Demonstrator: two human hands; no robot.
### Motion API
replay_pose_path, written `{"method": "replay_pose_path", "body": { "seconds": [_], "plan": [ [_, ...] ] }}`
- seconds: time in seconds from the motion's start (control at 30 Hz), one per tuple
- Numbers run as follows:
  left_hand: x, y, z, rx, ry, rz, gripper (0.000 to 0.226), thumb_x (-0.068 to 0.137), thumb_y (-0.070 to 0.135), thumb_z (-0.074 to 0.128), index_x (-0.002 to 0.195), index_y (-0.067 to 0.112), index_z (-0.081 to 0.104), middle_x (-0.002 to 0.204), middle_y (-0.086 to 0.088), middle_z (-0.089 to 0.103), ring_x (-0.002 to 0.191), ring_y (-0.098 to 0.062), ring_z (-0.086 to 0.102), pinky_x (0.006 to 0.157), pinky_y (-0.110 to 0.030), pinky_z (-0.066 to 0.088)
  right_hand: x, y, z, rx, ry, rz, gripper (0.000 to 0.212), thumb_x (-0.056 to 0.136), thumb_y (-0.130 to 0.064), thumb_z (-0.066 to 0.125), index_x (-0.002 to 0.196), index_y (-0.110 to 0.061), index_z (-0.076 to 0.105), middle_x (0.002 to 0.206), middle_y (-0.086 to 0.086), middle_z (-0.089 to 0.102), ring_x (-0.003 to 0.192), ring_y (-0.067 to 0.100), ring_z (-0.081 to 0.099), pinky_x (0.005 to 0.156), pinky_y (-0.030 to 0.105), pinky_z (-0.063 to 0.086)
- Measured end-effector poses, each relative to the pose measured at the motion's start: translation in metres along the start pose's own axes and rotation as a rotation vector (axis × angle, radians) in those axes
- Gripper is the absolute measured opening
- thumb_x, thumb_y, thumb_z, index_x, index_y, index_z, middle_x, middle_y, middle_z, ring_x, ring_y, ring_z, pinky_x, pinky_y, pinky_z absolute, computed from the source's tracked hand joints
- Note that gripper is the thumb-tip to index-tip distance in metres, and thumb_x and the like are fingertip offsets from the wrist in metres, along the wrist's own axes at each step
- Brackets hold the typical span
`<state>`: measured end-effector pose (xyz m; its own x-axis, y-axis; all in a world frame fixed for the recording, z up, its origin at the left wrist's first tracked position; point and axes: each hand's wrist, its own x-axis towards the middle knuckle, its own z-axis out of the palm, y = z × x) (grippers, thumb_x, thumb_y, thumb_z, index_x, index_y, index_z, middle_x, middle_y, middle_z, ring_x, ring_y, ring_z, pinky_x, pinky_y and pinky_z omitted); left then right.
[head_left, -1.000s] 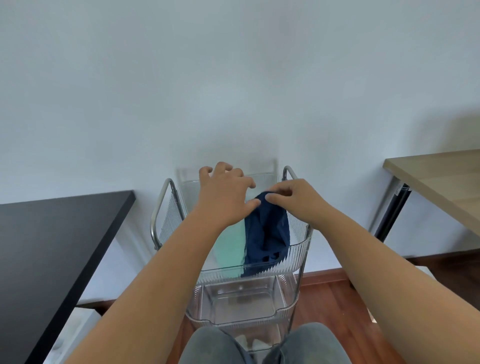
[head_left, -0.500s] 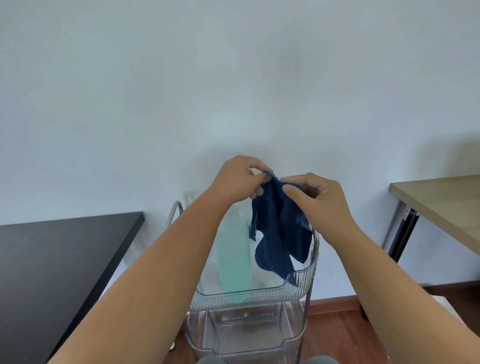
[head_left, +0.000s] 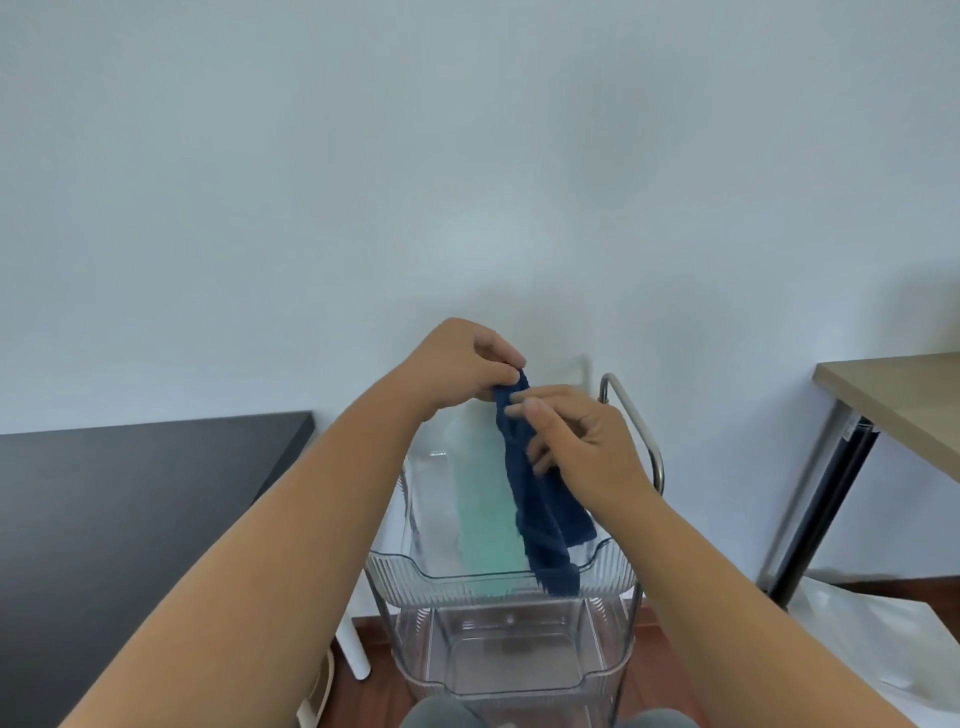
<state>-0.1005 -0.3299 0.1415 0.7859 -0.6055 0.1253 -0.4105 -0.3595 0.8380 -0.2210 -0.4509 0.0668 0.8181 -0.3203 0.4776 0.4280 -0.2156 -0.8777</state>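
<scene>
A dark blue cloth (head_left: 540, 512) hangs in a narrow twisted strip above the top tray of a clear plastic trolley (head_left: 498, 582). My left hand (head_left: 462, 364) pinches the cloth's top end. Just below it, my right hand (head_left: 582, 447) pinches the strip with thumb and forefinger, its other fingers curled behind the fabric. The cloth's lower end hangs over the tray's front rim. A mint green cloth (head_left: 485, 514) lies in the same tray to the left of the blue one.
A black table (head_left: 119, 509) stands to the left and a light wooden table (head_left: 904, 400) on black legs to the right. The trolley has metal handles (head_left: 631, 415) and a lower clear tray (head_left: 511, 670). White wall behind, wooden floor below; my knees show at the bottom.
Both hands have lifted the blue cloth up out of the tray. It was spread wide between them and now hangs bunched in a narrow strip; my right hand has slid lower along it.
</scene>
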Motion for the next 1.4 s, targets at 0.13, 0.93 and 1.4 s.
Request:
{"method": "replay_pose_path", "body": {
  "seconds": [0.13, 0.93, 1.4],
  "plan": [
    [-0.003, -0.003, 0.001, 0.292, -0.031, 0.065, 0.020, 0.081, 0.019, 0.071, 0.091, 0.035, 0.074, 0.090, 0.009, 0.072, 0.085, -0.004, 0.069, 0.080, -0.026, 0.058, 0.009, 0.018, 0.007, -0.015, 0.242, 0.110, 0.015, 0.093, -0.025, 0.059, 0.092, -0.037, 0.069, 0.087, -0.016, 0.068, 0.057, 0.011, 0.061, 0.056, 0.025, 0.054],
    [-0.027, -0.048, -0.013, 0.300, -0.089, 0.201, 0.028, 0.090, 0.039, 0.068, 0.117, 0.045, 0.067, 0.120, 0.017, 0.062, 0.107, -0.004, 0.063, 0.100, -0.042, 0.048, -0.006, 0.055, 0.043, 0.053, 0.166, 0.279, 0.012, 0.093, -0.033, 0.057, 0.096, -0.044, 0.061, 0.087, -0.018, 0.065, 0.078, 0.001, 0.062, 0.062, 0.016, 0.052],
    [-0.031, -0.057, 0.002, 0.410, 0.118, 0.336, 0.030, 0.090, 0.038, 0.068, 0.119, 0.033, 0.070, 0.101, 0.002, 0.060, 0.085, -0.007, 0.058, 0.076, -0.007, 0.043, 0.001, 0.053, 0.051, 0.084, 0.153, 0.326, 0.019, 0.090, -0.020, 0.052, 0.095, -0.036, 0.059, 0.096, -0.006, 0.059, 0.080, 0.013, 0.055, 0.069, 0.032, 0.048]
  ]
}}
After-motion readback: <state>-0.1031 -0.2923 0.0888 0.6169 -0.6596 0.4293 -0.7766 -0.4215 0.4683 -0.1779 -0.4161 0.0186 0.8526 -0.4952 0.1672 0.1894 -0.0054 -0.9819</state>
